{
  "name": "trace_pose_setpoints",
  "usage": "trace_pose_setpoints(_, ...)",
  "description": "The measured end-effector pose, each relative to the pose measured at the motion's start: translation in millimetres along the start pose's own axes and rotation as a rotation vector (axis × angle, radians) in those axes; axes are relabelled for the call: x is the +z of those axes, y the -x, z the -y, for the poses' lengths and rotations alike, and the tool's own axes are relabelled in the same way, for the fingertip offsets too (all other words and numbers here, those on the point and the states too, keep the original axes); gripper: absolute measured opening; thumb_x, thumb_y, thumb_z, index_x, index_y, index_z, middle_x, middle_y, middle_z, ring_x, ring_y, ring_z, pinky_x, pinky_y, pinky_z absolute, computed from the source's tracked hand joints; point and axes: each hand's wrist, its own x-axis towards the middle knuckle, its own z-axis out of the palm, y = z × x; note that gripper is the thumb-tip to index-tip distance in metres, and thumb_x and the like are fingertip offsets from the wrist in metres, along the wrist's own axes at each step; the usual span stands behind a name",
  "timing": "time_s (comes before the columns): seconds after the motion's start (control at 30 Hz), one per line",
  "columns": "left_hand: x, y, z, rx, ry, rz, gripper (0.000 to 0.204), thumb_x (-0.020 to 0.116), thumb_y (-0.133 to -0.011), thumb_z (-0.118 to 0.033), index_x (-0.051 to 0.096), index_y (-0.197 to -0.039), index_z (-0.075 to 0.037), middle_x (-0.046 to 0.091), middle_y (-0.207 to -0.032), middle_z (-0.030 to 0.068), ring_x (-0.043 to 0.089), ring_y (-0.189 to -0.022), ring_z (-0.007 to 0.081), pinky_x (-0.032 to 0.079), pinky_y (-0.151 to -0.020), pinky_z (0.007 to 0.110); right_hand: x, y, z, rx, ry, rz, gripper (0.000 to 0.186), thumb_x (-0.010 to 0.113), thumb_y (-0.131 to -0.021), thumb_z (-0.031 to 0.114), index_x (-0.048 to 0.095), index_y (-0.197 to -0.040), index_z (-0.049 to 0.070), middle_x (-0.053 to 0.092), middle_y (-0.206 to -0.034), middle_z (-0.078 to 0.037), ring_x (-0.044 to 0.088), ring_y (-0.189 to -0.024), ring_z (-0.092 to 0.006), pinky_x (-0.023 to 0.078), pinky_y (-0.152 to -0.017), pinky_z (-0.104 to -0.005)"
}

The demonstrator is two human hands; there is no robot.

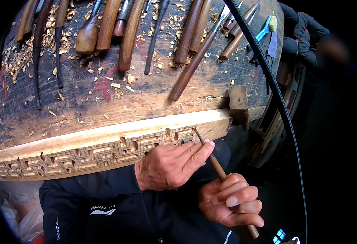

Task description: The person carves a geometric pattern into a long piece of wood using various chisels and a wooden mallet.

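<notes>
Hands [231, 199] on chisel [218, 166], tip [196, 131] angled forward-left, carved board [101, 156] crosswise

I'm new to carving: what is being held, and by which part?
A carving tool: the right hand grips its wooden handle; the left hand touches its dark shank.

two hands are showing: one left hand [162, 166], one right hand [231, 199]. one chisel [217, 166] is being held. one carved board [105, 154] is lying there, one bench [137, 91] is standing, one jacket [125, 223] is showing on the wearer. loose tools [184, 36] are running past a dozen; some are getting cut off, exact count unclear. one of them is having a fat round handle [87, 40]. one brush [264, 31], one wooden block [238, 103], one black cable [276, 87] are appearing. one other person [308, 38] is showing. shavings [19, 63] are numbering dozens, too many for counting.
</notes>
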Motion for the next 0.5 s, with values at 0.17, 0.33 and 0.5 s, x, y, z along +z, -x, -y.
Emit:
trace_pose_setpoints(0.17,-2.6,-0.7,-1.0,-0.019,0.022,0.019,0.062,0.088,-0.085,-0.005,0.066,-0.142,0.009,0.081,-0.115,0.0186,0.083,-0.098,0.0272,0.067,-0.075,0.032,8.5,3.3,-1.8,-0.037,0.092,-0.013,0.060,0.035,-0.121,0.055,0.041,-0.079,0.012,0.051,-0.076,-0.007,0.032,-0.041,-0.0094,0.030,-0.043,-0.0226)
trace_pose_setpoints(0.33,0.4,1.5,1.9,0.004,0.008,0.013,0.064,0.087,-0.086,-0.005,0.065,-0.144,0.009,0.080,-0.113,0.0194,0.082,-0.095,0.0273,0.067,-0.074,0.033,13.6,-3.8,-1.2,-0.019,0.155,0.016,0.058,0.036,-0.121,0.053,0.040,-0.079,0.013,0.049,-0.074,-0.006,0.028,-0.039,-0.0095,0.029,-0.040,-0.0210)
trace_pose_setpoints(0.5,-0.1,-2.1,1.0,-0.005,0.008,0.027,0.062,0.085,-0.088,-0.004,0.064,-0.145,0.009,0.079,-0.111,0.0186,0.082,-0.093,0.0268,0.066,-0.073,0.033,11.3,-8.8,-4.6,0.014,0.099,-0.041,0.057,0.037,-0.121,0.052,0.038,-0.078,0.014,0.047,-0.072,-0.005,0.028,-0.039,-0.0079,0.028,-0.040,-0.0199)
